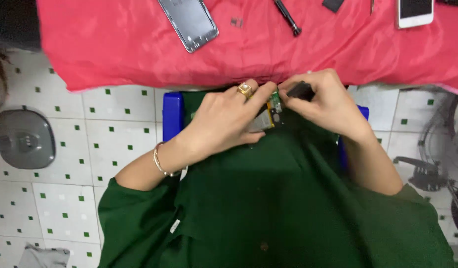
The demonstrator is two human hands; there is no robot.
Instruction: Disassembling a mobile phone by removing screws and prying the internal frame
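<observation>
Left hand (pixel 224 119) gripping by its edges an opened phone body, green board and yellowish battery exposed (pixel 268 115) — light, stiff, fragile; right hand (pixel 328 101), at three o'clock, pinching a small black tool (pixel 301 91).

A bright pink-red cloth (pixel 139 44) is spread over the table, and a silver-grey phone shell (pixel 189 22) and a white phone (pixel 415 12) are laid on it. The floor tiles (pixel 105 144) are done in white dotted with little green squares (pretty retro), while a dark green garment (pixel 288 208) is worn. A gold ring (pixel 245 90) and a gold bangle (pixel 158 161) are seen on the left hand (pixel 224 121), plus a blue seat edge (pixel 172 114).
</observation>
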